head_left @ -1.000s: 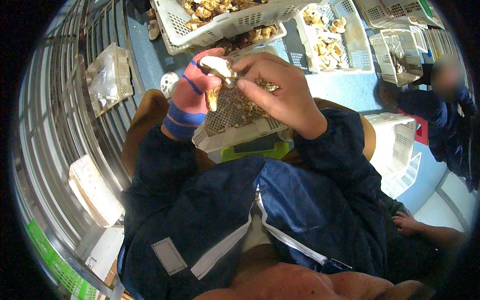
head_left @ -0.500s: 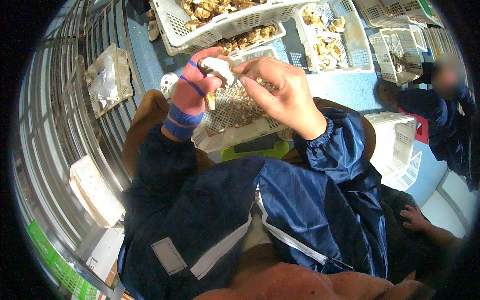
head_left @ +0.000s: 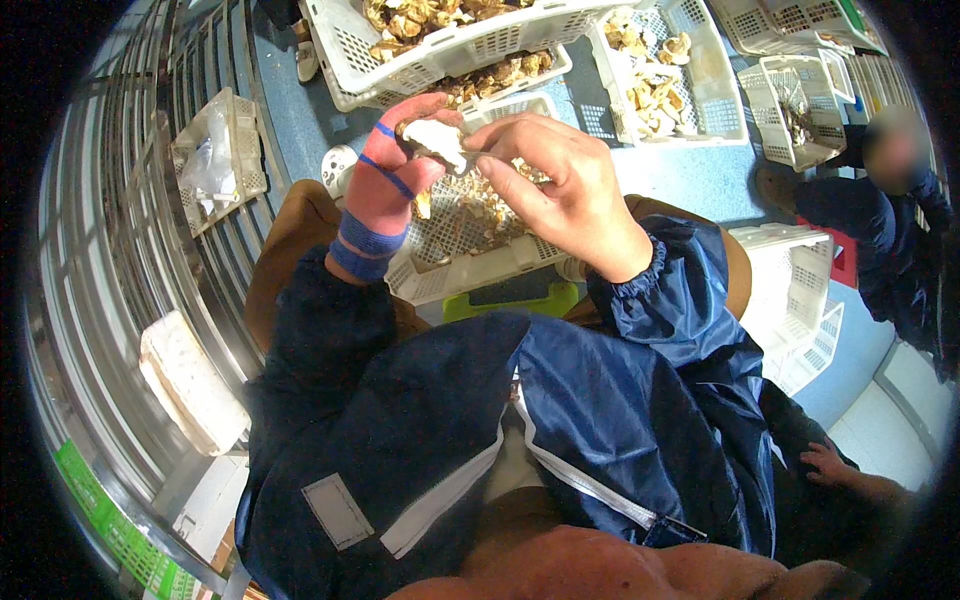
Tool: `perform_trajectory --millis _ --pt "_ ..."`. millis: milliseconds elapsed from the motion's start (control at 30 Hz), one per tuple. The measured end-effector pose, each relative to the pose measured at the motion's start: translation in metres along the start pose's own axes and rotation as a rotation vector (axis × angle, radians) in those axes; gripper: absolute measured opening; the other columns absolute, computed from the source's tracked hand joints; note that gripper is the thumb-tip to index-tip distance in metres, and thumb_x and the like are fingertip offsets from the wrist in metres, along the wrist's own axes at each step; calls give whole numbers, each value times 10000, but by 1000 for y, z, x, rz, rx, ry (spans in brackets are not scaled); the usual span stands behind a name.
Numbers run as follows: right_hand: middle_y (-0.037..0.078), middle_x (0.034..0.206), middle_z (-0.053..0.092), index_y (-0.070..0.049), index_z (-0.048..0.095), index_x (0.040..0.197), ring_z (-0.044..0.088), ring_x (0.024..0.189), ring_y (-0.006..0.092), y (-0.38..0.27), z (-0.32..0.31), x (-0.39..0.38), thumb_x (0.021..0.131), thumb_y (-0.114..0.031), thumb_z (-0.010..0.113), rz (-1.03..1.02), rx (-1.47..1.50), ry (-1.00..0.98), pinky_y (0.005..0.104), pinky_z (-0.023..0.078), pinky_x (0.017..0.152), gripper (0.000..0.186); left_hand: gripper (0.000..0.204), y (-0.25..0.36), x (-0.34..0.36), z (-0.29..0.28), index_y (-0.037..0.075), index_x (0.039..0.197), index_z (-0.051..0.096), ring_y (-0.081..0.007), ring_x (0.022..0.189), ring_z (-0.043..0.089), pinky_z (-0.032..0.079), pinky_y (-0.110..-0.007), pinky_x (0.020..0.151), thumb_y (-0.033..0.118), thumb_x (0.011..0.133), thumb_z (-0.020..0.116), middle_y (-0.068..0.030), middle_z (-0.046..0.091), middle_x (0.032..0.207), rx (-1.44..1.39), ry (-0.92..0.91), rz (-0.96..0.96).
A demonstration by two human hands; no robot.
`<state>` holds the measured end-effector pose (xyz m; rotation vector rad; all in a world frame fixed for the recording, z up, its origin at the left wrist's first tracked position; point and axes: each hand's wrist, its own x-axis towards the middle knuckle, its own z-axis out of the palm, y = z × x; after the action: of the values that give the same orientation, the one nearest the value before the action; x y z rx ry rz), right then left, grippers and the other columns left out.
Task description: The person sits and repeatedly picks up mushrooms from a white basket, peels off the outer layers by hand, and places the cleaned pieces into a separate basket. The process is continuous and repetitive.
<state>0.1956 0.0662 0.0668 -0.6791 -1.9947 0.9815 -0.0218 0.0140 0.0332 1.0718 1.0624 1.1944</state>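
Note:
My left hand (head_left: 385,185) wears a red glove with blue bands and grips a pale mushroom (head_left: 433,140) by its underside. My bare right hand (head_left: 560,185) pinches the same mushroom from the right, fingers curled over its edge. Both hands hover above a small white slotted basket (head_left: 470,270) on my lap, which holds several mushroom pieces. My dark blue jacket sleeves fill the lower middle of the view.
Large white crates of mushrooms (head_left: 450,40) stand on the blue floor ahead, with smaller baskets (head_left: 800,100) to the right. A metal wire rack (head_left: 110,250) curves along the left, carrying a white block (head_left: 190,385). Another person (head_left: 890,210) sits at right near stacked empty crates (head_left: 800,300).
Both hands have lifted slightly with the mushroom, and my right hand has shifted its fingers along the mushroom's edge. The basket stays in place.

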Motion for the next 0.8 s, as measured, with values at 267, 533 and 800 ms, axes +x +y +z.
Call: perform_trajectory --millis 267,533,800 --pt "151 865 697 12 655 877 694 797 301 9 -5 -1 890 -91 684 203 72 122 378 541 705 108 693 -5 2 -4 13 1473 411 -250 1233 603 497 -362 1038 119 860 716 -162 600 1369 -290 -95 -52" --pt "141 841 643 -26 635 820 659 850 339 7 -5 -1 840 -117 728 50 67 19 426 515 728 131 699 -8 5 -10 9 1484 402 -254 1248 602 487 -362 1057 103 849 677 -161 590 1400 -352 -42 -188" --pt "104 1025 718 -28 644 807 661 968 249 -1 -10 1 861 -66 735 -12 121 -85 362 503 882 113 728 0 1 1 14 1500 395 -221 1300 557 442 -335 1102 8 805 611 -139 570 1427 -90 -120 36"
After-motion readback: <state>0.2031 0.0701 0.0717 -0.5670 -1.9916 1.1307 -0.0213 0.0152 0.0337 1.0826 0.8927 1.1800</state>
